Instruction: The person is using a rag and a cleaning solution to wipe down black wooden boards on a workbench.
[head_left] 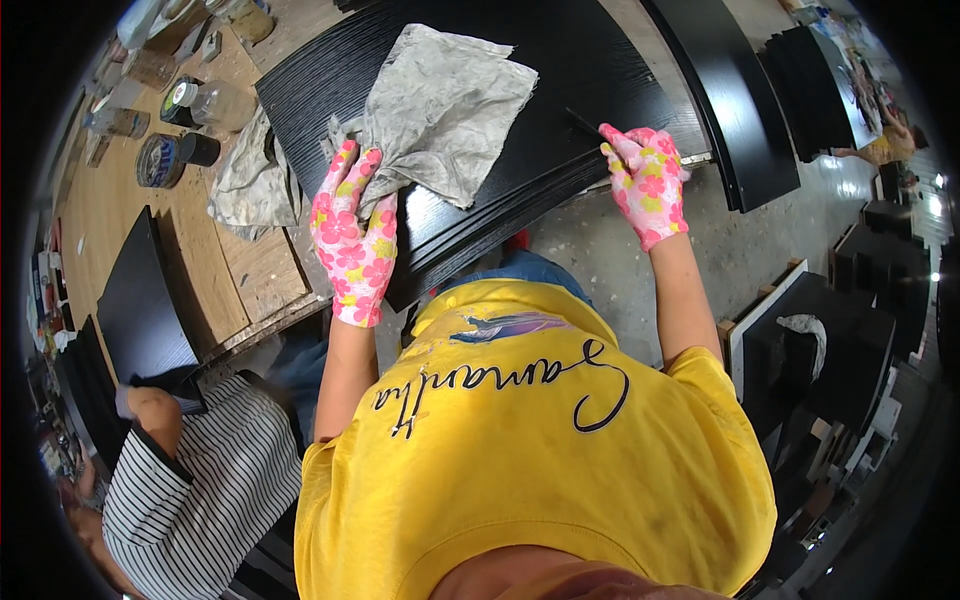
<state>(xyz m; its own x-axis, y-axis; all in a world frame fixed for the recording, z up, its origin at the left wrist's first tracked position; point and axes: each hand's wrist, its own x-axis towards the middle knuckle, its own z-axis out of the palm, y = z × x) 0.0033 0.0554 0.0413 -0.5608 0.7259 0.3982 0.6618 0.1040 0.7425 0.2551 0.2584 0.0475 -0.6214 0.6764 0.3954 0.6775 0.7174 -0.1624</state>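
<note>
My left hand (353, 240), in a pink-flowered glove, has its fingers round the lower left corner of a grimy grey rag (440, 115). The rag lies spread over the top of a stack of black wood-grain panels (600, 60). A thin dark stick-like tool (582, 122) sits pinched in my right hand (648, 185), which wears a matching glove. Its tip points to the upper left, above the panel near the right end. What kind of tool it is, I cannot make out.
Jars and bottles (220, 105) stand on the wooden bench (190, 240) at left, beside a second rag (250, 180). A co-worker in a striped shirt (215, 490) is close on my left, near a black panel (145, 300). More black panels (735, 100) stand at right.
</note>
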